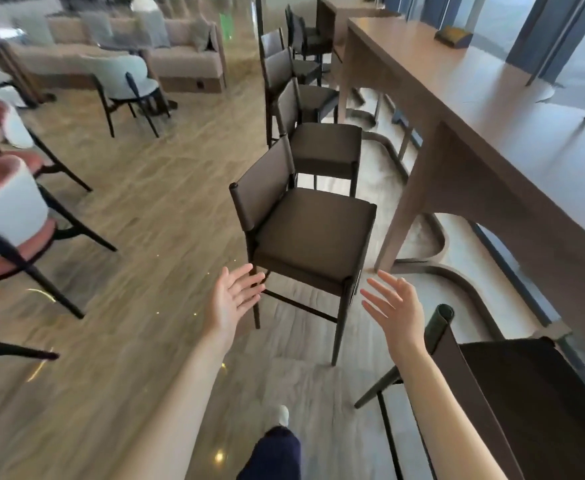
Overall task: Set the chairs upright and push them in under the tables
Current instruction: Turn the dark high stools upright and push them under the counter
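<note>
Wood-look floor [138, 209] underfoot, long wooden surface [474, 109] along the window side at right. Dark brown chair [304, 233] upright beside that surface, seat not tucked under, tilted slightly in view. More dark chairs [322, 150] lined up behind, another [526, 407] close at lower right. Left hand [232, 299] reaching toward the near chair, fingers [249, 289] spread wide, holding nothing. Right hand [395, 306] likewise spread, empty, just short of the seat's front corner. No readable writing anywhere. Pink and white armchairs [3, 206] at left.
</note>
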`<state>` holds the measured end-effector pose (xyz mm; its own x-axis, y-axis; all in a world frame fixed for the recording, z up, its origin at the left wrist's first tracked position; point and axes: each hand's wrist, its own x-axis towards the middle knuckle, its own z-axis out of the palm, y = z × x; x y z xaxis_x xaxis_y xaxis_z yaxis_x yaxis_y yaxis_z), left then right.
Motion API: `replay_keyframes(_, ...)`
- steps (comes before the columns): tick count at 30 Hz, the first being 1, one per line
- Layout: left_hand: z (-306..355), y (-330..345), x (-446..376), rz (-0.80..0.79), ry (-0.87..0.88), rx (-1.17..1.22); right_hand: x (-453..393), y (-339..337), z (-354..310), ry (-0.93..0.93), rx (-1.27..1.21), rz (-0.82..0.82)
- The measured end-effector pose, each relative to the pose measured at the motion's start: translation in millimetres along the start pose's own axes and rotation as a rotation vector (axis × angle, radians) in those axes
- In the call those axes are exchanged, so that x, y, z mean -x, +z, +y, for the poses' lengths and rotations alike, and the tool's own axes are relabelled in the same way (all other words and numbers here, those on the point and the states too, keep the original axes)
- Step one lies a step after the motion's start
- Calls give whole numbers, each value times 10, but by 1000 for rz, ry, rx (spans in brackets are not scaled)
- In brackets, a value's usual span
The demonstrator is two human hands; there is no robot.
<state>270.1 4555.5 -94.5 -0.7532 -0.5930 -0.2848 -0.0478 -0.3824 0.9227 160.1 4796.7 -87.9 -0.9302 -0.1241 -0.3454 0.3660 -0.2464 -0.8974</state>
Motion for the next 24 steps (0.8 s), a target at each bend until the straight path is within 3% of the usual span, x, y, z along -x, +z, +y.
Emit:
replay_keyframes(10, 150, -742, 27, 167, 19, 76, 36, 758, 237, 79, 108, -128)
replay_keyframes(24, 919, -2161, -1177, 214, 29, 80, -460, 2700, 640, 133, 30, -145)
